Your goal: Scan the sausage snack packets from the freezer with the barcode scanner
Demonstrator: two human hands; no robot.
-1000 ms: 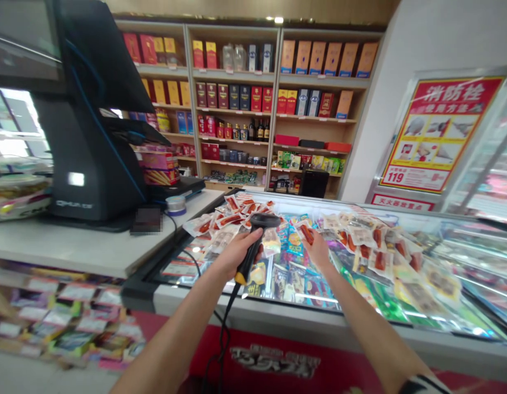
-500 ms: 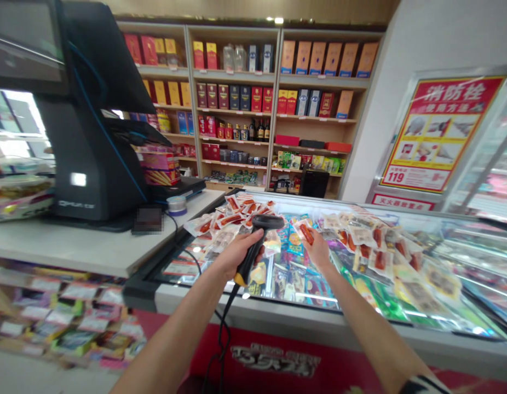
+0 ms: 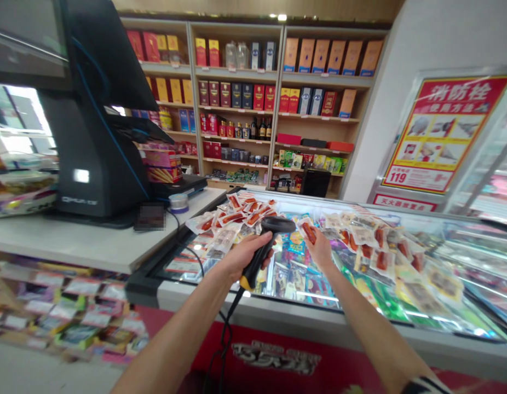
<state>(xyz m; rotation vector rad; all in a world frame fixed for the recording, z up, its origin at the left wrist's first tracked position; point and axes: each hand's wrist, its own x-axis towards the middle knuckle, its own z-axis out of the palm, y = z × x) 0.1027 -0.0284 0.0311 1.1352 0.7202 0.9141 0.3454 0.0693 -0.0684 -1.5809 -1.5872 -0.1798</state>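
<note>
My left hand [image 3: 250, 253] is wrapped around the handle of a black barcode scanner [image 3: 259, 257] with a yellow band near its cord end. The scanner's head points right, toward my right hand [image 3: 320, 247]. Between the fingers of that hand is a small clear packet of reddish-brown sausage [image 3: 307, 232], held up just right of the scanner head with a small gap between them. Below both hands lies the glass top of a chest freezer [image 3: 278, 293]. Similar sausage packets [image 3: 232, 217] form a pile behind and left of the scanner, and more packets [image 3: 382, 260] lie to the right.
A cash register [image 3: 99, 142] stands on the white counter [image 3: 93, 241] at left, beside a small round tub [image 3: 179, 203]. The scanner's cord [image 3: 225, 328] hangs over the freezer's front. Shelves [image 3: 237, 71] with boxes and bottles line the back wall.
My left hand and the scanner have shifted slightly right, closer to the sausage packet. My right hand keeps its hold on the packet, and the view has moved a little.
</note>
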